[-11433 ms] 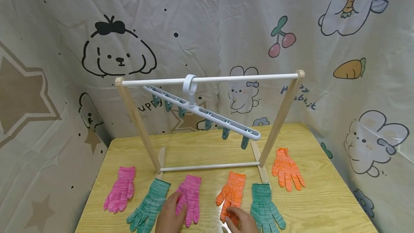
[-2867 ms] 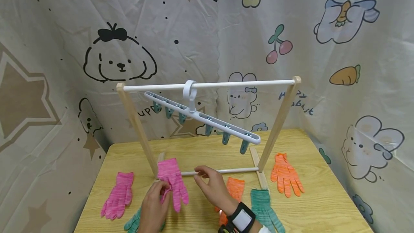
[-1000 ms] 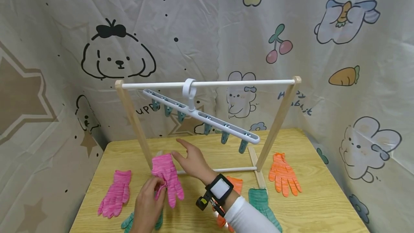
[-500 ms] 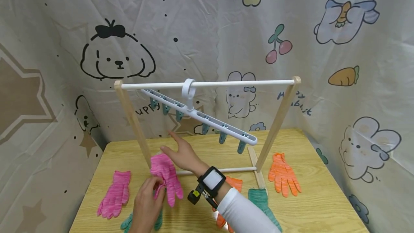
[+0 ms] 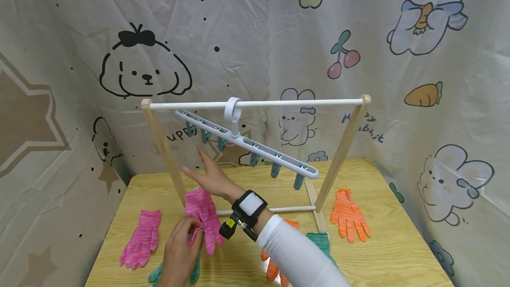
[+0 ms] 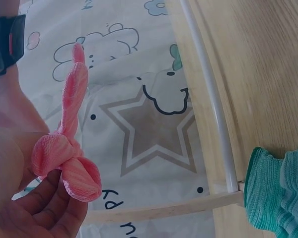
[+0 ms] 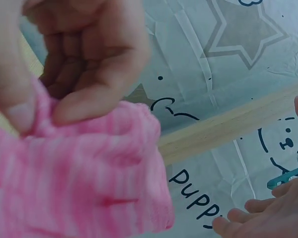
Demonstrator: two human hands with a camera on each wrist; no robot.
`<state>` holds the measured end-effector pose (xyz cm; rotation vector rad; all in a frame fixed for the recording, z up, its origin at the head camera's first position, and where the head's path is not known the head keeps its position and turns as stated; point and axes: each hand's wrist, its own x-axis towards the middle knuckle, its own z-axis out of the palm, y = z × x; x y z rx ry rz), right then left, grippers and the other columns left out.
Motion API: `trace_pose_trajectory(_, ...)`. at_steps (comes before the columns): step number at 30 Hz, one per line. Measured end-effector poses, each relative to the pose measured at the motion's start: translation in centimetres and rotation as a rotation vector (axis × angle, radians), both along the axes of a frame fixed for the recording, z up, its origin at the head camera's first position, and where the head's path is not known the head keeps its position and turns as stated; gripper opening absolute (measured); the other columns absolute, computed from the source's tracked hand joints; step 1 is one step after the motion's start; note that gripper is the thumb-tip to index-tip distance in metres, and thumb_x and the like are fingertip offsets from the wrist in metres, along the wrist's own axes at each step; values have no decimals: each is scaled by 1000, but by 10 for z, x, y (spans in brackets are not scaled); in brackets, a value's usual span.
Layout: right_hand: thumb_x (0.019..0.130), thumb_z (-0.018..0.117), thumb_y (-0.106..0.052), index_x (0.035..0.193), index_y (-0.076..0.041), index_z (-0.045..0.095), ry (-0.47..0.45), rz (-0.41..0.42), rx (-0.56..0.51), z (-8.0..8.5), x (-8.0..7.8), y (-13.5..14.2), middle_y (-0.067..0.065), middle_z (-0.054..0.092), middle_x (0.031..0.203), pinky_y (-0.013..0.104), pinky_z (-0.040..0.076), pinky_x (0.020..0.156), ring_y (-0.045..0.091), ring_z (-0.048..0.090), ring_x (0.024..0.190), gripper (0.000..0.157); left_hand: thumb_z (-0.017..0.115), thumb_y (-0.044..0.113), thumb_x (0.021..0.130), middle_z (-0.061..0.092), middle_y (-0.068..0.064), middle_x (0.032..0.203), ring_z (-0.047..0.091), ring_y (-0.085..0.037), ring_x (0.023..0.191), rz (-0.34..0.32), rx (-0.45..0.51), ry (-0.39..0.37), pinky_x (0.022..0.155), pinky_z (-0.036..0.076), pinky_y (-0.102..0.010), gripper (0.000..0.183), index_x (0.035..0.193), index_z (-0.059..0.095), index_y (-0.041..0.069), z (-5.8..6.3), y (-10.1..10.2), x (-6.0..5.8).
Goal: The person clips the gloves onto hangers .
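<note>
- Left hand (image 5: 179, 249) pinches pink glove (image 5: 205, 214), 7 o'clock in my view; side grip probably keeps cuff (image 5: 195, 197) free.
- Right hand (image 5: 213, 178) grasps nothing, fingers extended (leftmost clip (image 5: 191, 128) at its 11 o'clock).
- Hanger (image 5: 268, 151) hooks over bar (image 5: 299, 102), so clips dangle.

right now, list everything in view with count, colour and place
pink gloves: 2, pink, one lying left, one lifted front left
green gloves: 2, green, front left and front right, partly hidden
orange gloves: 2, orange, right and front centre
rack: 1, wood with white bars, centre
hanger: 1, white, hooked on the rack's top bar
clips: 6, grey-teal, along the hanger
table: 1, light wood, beneath the gloves
printed backdrop: count unclear, off-white, behind and beside
wrist device: 1, black with pale face, right wrist
sleeve: 1, white, right forearm
left grip: 1, bare, pinching the lifted pink glove
right grip: 1, bare, below the hanger's left end
</note>
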<state>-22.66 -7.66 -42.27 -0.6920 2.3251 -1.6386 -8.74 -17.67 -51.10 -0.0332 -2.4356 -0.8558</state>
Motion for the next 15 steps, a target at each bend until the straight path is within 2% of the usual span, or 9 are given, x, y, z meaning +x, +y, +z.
trace_pose_trajectory(8, 90, 50, -52, 154, -23, 2, -60, -16, -33, 12, -5, -15, 6, 19, 157, 40, 30, 107, 22, 25, 139, 85, 74, -1, 71, 59, 1, 85, 55, -9, 77, 14, 5, -46, 66, 51, -34, 24, 89, 64, 11, 2, -1, 2)
trace_pose_trajectory(11, 89, 50, -54, 154, -22, 0, -86, -31, -45, 16, -6, -19, 6, 16, 158, 41, 29, 108, 21, 24, 140, 88, 73, 0, 72, 59, 2, 86, 55, -9, 77, 16, 3, -64, 66, 51, -33, 23, 89, 63, 11, 3, -1, 2)
trace_pose_trajectory(15, 89, 49, -55, 154, -21, -4, -105, -38, -83, 18, -11, -23, 4, 8, 159, 44, 25, 109, 23, 20, 141, 90, 73, -2, 72, 59, 1, 86, 55, -9, 78, 9, 1, -52, 66, 52, -34, 24, 89, 63, 11, 4, -1, 3)
